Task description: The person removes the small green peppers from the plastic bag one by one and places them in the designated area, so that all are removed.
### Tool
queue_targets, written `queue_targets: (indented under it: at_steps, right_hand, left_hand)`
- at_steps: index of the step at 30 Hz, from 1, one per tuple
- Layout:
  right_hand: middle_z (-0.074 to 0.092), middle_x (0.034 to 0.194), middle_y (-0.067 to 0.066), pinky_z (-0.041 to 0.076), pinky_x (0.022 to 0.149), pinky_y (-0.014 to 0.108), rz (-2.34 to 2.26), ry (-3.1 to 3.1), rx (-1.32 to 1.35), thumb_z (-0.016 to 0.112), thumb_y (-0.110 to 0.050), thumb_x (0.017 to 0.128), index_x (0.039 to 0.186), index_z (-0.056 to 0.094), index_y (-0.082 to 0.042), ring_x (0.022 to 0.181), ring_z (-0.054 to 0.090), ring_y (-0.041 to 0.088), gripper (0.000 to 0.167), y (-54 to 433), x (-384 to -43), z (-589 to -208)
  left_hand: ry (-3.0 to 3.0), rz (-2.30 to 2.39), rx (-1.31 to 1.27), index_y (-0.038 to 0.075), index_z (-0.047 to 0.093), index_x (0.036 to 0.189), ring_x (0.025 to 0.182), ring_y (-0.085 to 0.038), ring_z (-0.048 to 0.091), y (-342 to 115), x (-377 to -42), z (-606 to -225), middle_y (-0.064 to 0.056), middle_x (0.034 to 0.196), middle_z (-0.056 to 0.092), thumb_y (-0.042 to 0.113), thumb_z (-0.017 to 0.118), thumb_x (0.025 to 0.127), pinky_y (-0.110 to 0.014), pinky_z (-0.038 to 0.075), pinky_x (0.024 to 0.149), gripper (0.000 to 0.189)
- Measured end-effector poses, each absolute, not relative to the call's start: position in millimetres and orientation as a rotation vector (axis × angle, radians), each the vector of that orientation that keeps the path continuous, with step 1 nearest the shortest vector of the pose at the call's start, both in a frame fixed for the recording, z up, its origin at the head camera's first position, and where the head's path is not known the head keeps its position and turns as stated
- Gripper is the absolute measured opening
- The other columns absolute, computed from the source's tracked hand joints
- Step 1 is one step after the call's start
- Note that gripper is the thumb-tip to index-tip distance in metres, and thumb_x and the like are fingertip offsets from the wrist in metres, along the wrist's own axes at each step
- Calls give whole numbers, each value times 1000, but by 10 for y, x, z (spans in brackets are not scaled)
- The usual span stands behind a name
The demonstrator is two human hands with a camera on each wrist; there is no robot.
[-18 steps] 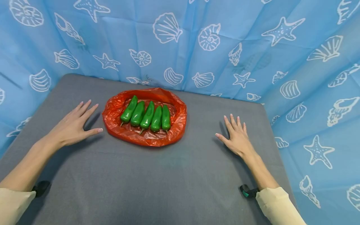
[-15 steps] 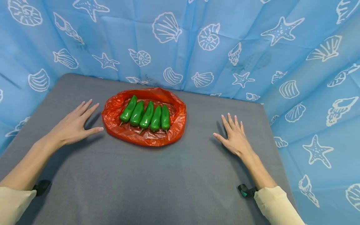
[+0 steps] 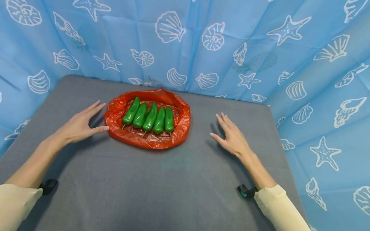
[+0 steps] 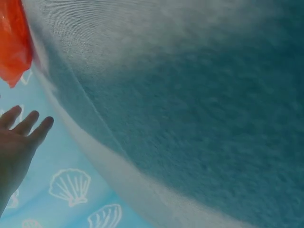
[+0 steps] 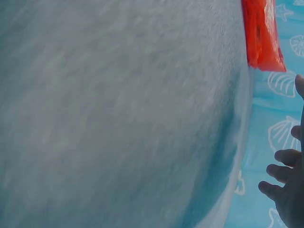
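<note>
A red plastic bag [image 3: 150, 145] lies spread on the grey table with its mouth facing up. Inside it, several green peppers [image 3: 150, 118] sit side by side in a row, stems toward the person. My left hand [image 3: 81, 124] is at the bag's left side, fingers straight and thumb tip right at the rim. On the other side, my right hand [image 3: 233, 138] hovers over the table, fingers extended and holding nothing, a good gap away from the bag. Both wrist views catch only part of each hand, with the red bag [image 4: 13, 45] at the upper edge.
The grey cloth-covered table [image 3: 162, 192] extends to the front. Behind and to the right hangs a blue curtain [image 3: 190, 38] with white shells and starfish. Dark wrist straps [image 3: 245, 191] sit at the cuffs of both pale sleeves.
My right hand has moved left toward the bag and turned more sideways. My left hand has shifted slightly right, its thumb now at the bag's rim. The peppers stay in place.
</note>
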State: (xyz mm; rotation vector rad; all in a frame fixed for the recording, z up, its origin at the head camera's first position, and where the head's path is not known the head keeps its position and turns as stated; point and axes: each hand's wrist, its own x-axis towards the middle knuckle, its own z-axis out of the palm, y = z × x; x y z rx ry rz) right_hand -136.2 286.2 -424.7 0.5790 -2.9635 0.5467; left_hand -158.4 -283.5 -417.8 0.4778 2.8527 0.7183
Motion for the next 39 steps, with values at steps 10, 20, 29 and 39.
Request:
queue_targets:
  at_steps: [10,20,29,39]
  right_hand:
    - [45,153,11,36,109,52,690,-2756,730,70,-37,92,152,41,-14,134,46,33,70,2584,-1490,-4256]
    - [59,138,10,49,92,47,867,-2715,736,71,-35,93,148,49,-18,106,62,27,61,2341,-1563,-4240]
    - [64,129,12,56,76,39,1044,-2698,820,72,-24,93,142,55,-11,90,66,24,54,2114,-1685,-4225]
    - [67,119,14,58,75,35,1154,-2659,821,77,-13,88,135,60,-4,84,68,21,51,1838,-1764,-4220]
  left_hand:
    - [2801,920,455,17,25,159,140,-51,28,-2741,-1694,-4177,-20,163,17,44,74,88,-72,27,105,91]
    - [2661,1110,368,14,26,158,138,-50,32,-2672,-1738,-4149,-21,164,10,38,69,93,-67,33,106,81]
    - [2600,1072,299,18,26,158,141,-52,23,-2619,-1817,-4168,-22,164,12,48,64,93,-72,25,106,81]
    - [2574,1022,265,18,26,158,142,-53,20,-2584,-1923,-4186,-28,160,18,54,61,93,-75,23,104,82]
